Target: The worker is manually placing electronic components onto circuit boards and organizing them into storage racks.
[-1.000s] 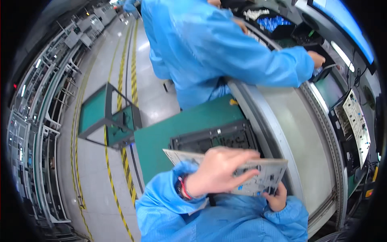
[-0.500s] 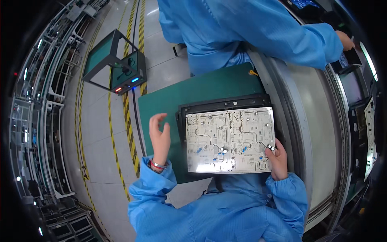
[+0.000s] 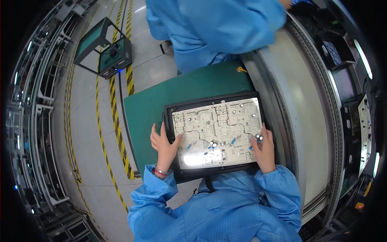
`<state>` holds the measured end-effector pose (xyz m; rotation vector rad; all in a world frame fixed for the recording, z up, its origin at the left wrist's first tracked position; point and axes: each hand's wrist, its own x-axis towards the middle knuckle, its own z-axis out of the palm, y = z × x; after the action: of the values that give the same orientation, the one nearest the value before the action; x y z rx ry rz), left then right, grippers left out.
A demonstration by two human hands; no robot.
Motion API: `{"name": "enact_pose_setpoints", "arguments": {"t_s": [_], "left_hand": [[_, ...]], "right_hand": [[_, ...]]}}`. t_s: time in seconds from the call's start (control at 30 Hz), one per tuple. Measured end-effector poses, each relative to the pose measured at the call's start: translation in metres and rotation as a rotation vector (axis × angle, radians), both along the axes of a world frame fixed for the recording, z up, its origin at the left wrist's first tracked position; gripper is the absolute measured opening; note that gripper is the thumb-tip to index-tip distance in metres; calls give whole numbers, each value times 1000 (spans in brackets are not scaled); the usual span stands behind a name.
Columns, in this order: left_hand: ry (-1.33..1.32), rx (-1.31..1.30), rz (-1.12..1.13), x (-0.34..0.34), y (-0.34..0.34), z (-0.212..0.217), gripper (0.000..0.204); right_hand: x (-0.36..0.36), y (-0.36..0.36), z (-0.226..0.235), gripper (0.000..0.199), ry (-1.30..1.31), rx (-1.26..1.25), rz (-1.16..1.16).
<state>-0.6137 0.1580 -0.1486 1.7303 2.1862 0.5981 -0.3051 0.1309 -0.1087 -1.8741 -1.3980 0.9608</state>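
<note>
A pale printed circuit board [image 3: 219, 127] with small round capacitors and blue parts lies face up within a black tray frame [image 3: 213, 172]. The frame rests on a green-topped table [image 3: 149, 94]. At the left side, my left hand [image 3: 164, 148] is open, fingers spread by the frame's edge and thumb reaching over the board's left margin. My right hand [image 3: 264, 151] is closed at the right edge, its thumb on the board beside the capacitors and its fingers along the outer side; the fingertips' undersides are hidden.
A co-worker in a blue smock [image 3: 209, 30] stands beyond the table. A conveyor line [image 3: 310, 105] runs along the right. A yellow-ended item [image 3: 241, 69] lies at the table's far corner. To the left, a black-framed box [image 3: 105, 50] stands near striped floor tape [image 3: 117, 117].
The board has settled squarely into the black frame. My left hand has come down to its left edge, while my right hand stays at the right edge. The co-worker's arm has drawn back leftward.
</note>
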Motion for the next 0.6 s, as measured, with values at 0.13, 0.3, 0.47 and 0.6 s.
{"name": "enact_pose_setpoints", "arguments": {"t_s": [0.13, 0.3, 0.47, 0.6], "left_hand": [[-35, -41, -26, -5, 3, -11, 78], [-82, -76, 1, -2, 1, -8, 74], [-198, -10, -21, -9, -9, -12, 77], [-456, 52, -19, 1, -21, 36, 69]], "right_hand": [[-2, 1, 14, 60, -557, 234, 155], [18, -5, -15, 63, -203, 70, -55], [26, -16, -19, 72, -48, 131, -94], [21, -39, 42, 78, -18, 212, -101]]}}
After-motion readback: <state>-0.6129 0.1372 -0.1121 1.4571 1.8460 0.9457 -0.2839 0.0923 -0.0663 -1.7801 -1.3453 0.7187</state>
